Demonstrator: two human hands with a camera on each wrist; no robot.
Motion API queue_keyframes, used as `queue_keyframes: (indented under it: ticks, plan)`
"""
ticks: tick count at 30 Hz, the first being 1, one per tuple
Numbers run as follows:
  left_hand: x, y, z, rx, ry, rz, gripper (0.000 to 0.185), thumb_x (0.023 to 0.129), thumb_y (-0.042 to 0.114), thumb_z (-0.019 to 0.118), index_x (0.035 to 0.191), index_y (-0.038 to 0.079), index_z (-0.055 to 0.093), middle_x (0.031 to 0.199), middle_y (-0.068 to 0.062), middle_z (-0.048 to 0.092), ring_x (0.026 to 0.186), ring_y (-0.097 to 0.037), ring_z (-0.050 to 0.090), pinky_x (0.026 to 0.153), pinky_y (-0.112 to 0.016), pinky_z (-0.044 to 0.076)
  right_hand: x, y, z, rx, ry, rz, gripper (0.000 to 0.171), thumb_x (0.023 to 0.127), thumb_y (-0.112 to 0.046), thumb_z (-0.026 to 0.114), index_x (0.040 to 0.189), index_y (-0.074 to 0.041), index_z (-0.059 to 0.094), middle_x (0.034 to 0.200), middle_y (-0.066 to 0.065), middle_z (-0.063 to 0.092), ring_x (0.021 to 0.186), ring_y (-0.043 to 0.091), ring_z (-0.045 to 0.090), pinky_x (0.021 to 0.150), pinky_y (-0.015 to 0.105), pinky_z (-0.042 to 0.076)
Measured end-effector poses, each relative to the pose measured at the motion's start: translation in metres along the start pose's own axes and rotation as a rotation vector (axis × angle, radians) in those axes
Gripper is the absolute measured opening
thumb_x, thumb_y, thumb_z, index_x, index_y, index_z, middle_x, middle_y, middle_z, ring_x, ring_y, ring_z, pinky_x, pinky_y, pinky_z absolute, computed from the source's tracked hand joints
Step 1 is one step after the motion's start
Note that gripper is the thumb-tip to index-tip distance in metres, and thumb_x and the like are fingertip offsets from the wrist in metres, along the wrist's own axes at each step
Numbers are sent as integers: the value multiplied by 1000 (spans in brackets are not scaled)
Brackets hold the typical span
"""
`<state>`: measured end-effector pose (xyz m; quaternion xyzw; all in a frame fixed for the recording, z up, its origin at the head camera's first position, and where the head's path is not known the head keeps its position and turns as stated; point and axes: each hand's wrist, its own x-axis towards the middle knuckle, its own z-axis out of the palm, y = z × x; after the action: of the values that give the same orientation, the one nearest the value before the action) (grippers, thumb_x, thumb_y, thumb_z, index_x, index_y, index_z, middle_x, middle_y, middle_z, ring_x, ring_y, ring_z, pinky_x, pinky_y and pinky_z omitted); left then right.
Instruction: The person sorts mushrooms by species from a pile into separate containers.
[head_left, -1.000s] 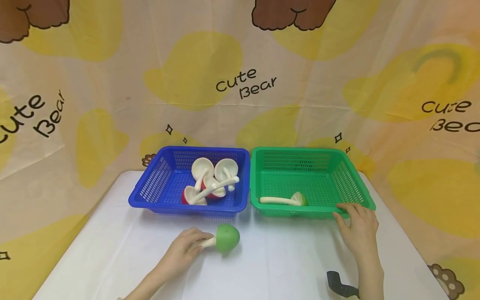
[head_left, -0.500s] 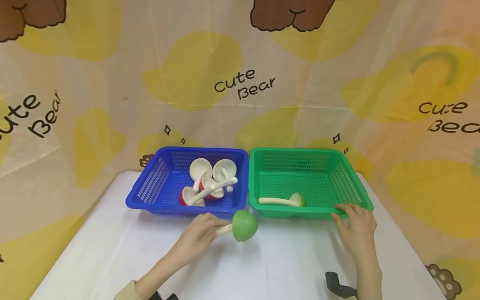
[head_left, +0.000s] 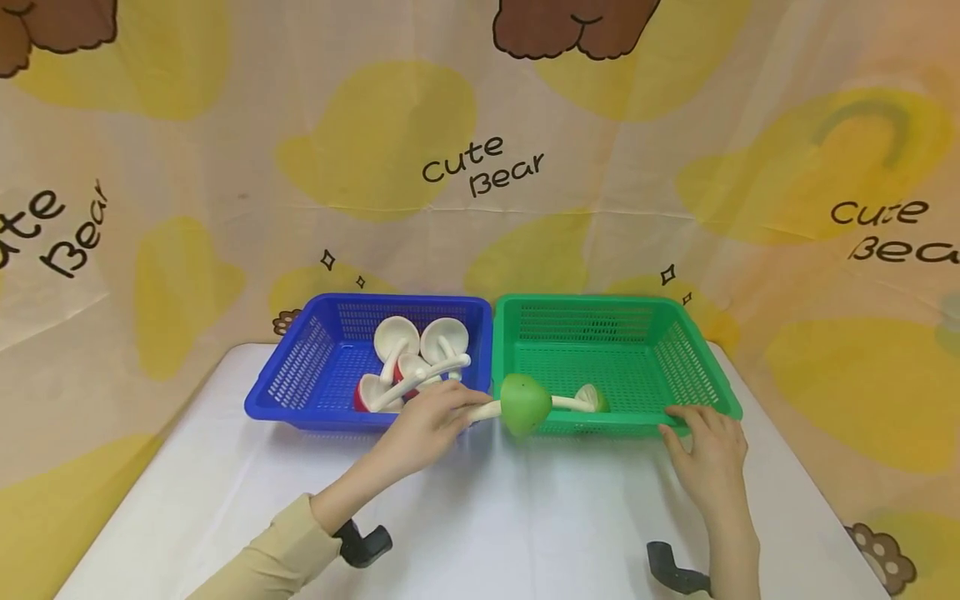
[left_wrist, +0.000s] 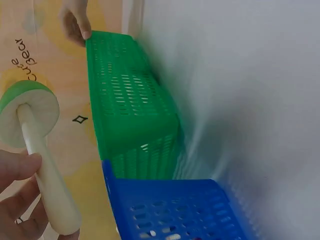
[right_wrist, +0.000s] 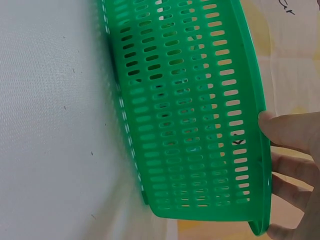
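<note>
My left hand (head_left: 427,427) pinches the white stem of a toy mushroom (head_left: 525,405) with a green cap. It holds this mushroom in the air over the front rims, where the two baskets meet. In the left wrist view, thumb and fingers close round the stem of the mushroom (left_wrist: 47,185). My right hand (head_left: 708,457) grips the front rim of the green basket (head_left: 592,300) near its right corner, thumb outside and fingers over the rim. A second green-capped mushroom (head_left: 590,400) lies inside that basket, its stem partly hidden by the held one.
The blue basket (head_left: 375,298) stands against the green one, on its left. Several mushrooms (head_left: 395,337) lie in it, some showing red caps, with white stems upward. A white cloth (head_left: 540,517) covers the table, and a printed curtain (head_left: 480,242) hangs behind.
My left hand has lifted the green-capped mushroom from low over the table, forward and right to basket-rim height. The right hand stays on the green basket's rim.
</note>
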<state>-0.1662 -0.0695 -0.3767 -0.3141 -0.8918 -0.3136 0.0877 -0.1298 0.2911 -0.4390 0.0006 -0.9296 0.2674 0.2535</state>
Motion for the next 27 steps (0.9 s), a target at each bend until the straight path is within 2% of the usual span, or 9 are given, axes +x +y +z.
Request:
queue_keyframes:
  ticks: [5, 9, 16, 23, 27]
  plan:
    - [24, 5, 2, -95, -35, -46, 25, 89, 8, 65, 112, 16, 70, 97, 2, 68, 88, -12, 58, 78, -27, 48, 0, 0, 2, 13, 8, -10, 24, 86, -7, 68, 108, -2, 64, 112, 23, 59, 111, 43, 43, 100, 68, 22]
    - [42, 8, 6, -133, -55, -73, 26, 90, 7, 63, 114, 15, 70, 100, -1, 67, 92, -14, 59, 76, -27, 49, 1, 0, 3, 17, 15, -21, 23, 86, -7, 68, 108, -3, 64, 112, 22, 59, 110, 43, 43, 99, 67, 22]
    - [72, 18, 19, -103, -96, -55, 26, 91, 9, 63, 115, 14, 69, 101, -4, 67, 95, -20, 62, 77, -29, 49, 4, -1, 1, 8, 31, -30, 23, 85, -8, 70, 106, -3, 65, 109, 22, 60, 108, 42, 44, 98, 65, 24]
    - [102, 23, 41, -57, -199, -90, 26, 93, 10, 60, 117, 16, 68, 100, -4, 65, 83, -16, 57, 69, -25, 45, 1, 2, 0, -1, 9, -9, 24, 86, -8, 69, 109, -2, 64, 112, 23, 59, 110, 44, 43, 100, 68, 22]
    - [116, 22, 54, -39, -249, -135, 29, 92, 6, 60, 118, 15, 68, 101, -6, 65, 84, -18, 58, 69, -25, 46, -1, 3, 1, 3, -4, -3, 24, 87, -9, 68, 109, -3, 63, 113, 24, 59, 111, 44, 42, 101, 69, 21]
